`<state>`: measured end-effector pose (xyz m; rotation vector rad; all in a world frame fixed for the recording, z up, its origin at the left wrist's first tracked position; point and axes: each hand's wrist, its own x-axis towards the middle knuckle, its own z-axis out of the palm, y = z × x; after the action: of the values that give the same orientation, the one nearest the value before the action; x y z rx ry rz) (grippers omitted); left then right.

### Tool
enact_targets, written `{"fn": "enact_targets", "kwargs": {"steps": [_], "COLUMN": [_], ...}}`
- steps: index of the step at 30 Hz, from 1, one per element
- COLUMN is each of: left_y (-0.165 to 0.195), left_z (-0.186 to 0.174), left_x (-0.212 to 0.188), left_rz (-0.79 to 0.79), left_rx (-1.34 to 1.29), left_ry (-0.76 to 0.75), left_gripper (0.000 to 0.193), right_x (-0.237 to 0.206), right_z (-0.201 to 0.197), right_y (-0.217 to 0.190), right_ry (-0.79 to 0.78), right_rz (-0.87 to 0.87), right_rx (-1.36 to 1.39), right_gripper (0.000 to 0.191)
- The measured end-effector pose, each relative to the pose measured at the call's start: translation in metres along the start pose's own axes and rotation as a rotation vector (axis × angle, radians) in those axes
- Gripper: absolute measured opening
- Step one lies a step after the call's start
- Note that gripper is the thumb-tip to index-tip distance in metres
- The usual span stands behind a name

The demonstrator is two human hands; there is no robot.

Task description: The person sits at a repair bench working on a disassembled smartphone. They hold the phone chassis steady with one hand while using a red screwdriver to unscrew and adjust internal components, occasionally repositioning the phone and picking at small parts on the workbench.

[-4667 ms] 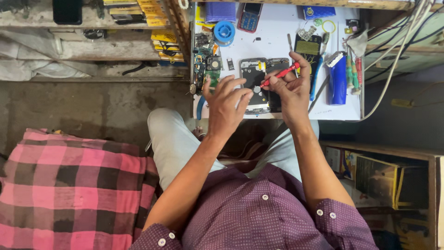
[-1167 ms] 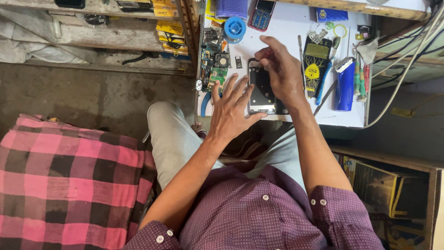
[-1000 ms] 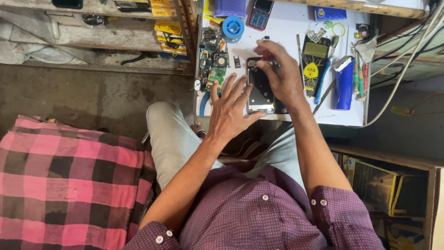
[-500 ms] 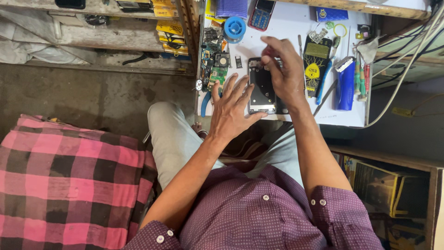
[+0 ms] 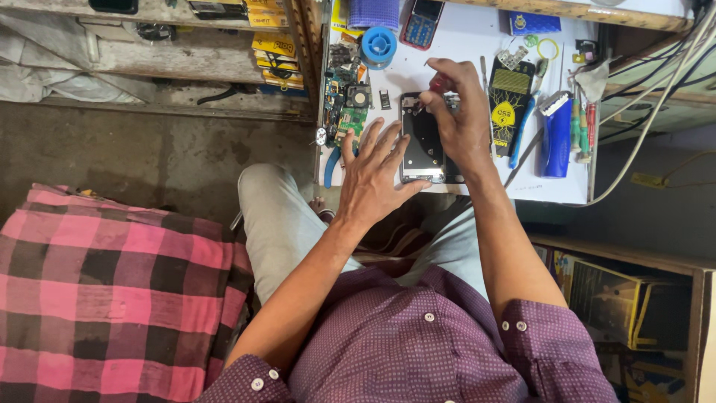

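Viewpoint: head camera looking straight down at a seated person in a purple dotted shirt (image 5: 418,351) and pale trousers, with a pink checked cloth (image 5: 112,291) on the left.
Left hand (image 5: 373,175): nearest the body, palm down, 5 fingers spread wide; the thumb and palm edge press the near end of the opened phone, gripping nothing.
Opened phone (image 5: 423,142): lies flat on the white table (image 5: 462,45), back cover off, dark inside showing, between the 2 hands.
How it handles: judged light, thin and stiff, with fragile exposed parts; best held by its long side edges or pinned flat, away from the open middle.
Right hand (image 5: 459,112): arched over the phone's far end, wrist raised, fingers curled and pinched around a small red-handled tool (image 5: 440,80), its tip seemingly down at the top edge.
Beside it: yellow-and-black meter (image 5: 509,104) to the right, blue brush-like tool (image 5: 557,134) further right.
Farther: green circuit boards (image 5: 347,112) to the left, blue solder spool (image 5: 379,45) beyond.
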<state>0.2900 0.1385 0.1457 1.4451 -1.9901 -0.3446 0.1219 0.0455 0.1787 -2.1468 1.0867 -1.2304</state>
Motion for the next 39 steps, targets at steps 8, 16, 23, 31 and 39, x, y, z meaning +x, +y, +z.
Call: {"fn": "enact_targets", "kwargs": {"steps": [8,16,23,31,39], "left_y": [0.001,0.001,0.001,0.001,0.001], "left_z": [0.0,0.0,0.0,0.002,0.004], "left_x": [0.0,0.0,0.001,0.001,0.002], "left_rz": [-0.005,-0.002,-0.008,-0.004,-0.005], "left_rx": [-0.007,0.005,0.008,0.01,0.006], "left_ry": [-0.004,-0.01,-0.022,-0.01,0.001], "left_gripper": [0.078,0.078,0.078,0.078,0.078], "right_x": [0.0,0.002,0.0,-0.003,-0.005], "right_z": [-0.004,-0.002,-0.002,-0.002,-0.002], "right_y": [-0.007,-0.011,-0.008,-0.007,-0.005], "right_ry": [-0.054,-0.055,-0.071,-0.056,-0.054], "right_rz": [0.039,0.03,0.077,0.049,0.06], "right_rx": [-0.019,0.003,0.008,0.071,0.058], "right_gripper": [0.052,0.054,0.055,0.058,0.059]}}
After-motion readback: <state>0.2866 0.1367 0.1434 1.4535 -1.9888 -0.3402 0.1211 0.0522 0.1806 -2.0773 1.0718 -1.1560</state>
